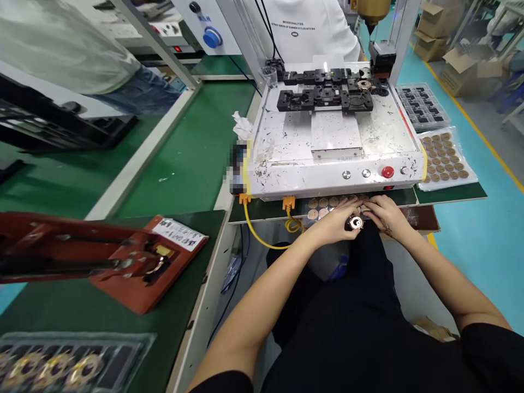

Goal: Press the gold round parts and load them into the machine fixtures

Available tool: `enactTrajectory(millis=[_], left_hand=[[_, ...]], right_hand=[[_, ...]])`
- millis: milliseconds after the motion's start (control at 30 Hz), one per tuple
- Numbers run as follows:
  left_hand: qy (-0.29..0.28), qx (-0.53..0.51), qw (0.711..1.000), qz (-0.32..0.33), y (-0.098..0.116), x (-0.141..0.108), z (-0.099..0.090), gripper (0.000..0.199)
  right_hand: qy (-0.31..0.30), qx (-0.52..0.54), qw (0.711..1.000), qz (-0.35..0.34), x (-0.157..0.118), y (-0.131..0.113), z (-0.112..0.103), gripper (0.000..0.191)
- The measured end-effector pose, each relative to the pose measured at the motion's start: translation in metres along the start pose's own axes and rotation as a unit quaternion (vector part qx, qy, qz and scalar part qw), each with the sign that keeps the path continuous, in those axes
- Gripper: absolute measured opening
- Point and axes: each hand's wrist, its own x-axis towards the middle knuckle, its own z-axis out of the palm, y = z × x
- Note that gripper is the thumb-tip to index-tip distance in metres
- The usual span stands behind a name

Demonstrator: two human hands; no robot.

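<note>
Between the thumb and fingers of my left hand [338,222] is a small round metal part [356,222] with a dark opening in its face. My right hand [387,214] is just beside it, fingers bent and drawn together; whatever they pinch is hidden. Both hands' fingertips reach the edge of a sheet of round copper-coloured discs [313,214], which lies on the narrow ledge in front of the white machine [286,177]. My fingers cover part of that sheet.
Black fixtures [295,100] sit on the machine bed beneath a brass-coloured nozzle [373,12]. Another disc sheet [444,158] and a compartment tray [423,106] lie right. A red-brown press [135,273] and a tray of ring parts [110,371] stand left. Yellow cables [262,240] hang below.
</note>
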Motion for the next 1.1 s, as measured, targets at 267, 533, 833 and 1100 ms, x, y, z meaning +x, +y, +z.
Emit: enactTrajectory(millis=[267, 533, 833, 1100], left_hand=[[-0.039, -0.032, 0.999, -0.015, 0.006, 0.002, -0.017, 0.025], [0.046, 0.001, 0.998, -0.029, 0.006, 0.014, -0.002, 0.025], [0.155, -0.109, 0.981, -0.044, 0.041, -0.004, 0.004, 0.033], [0.205, -0.576, 0.768, -0.193, 0.074, -0.056, -0.010, 0.058]], right_hand=[[0.050, 0.047, 0.998, -0.004, -0.016, 0.006, 0.020, 0.031], [0.151, 0.063, 0.986, 0.043, -0.065, -0.026, 0.000, 0.014], [0.172, 0.367, 0.871, 0.279, -0.046, -0.073, -0.055, 0.024], [0.112, 0.497, 0.811, 0.288, -0.001, -0.111, -0.053, 0.033]])
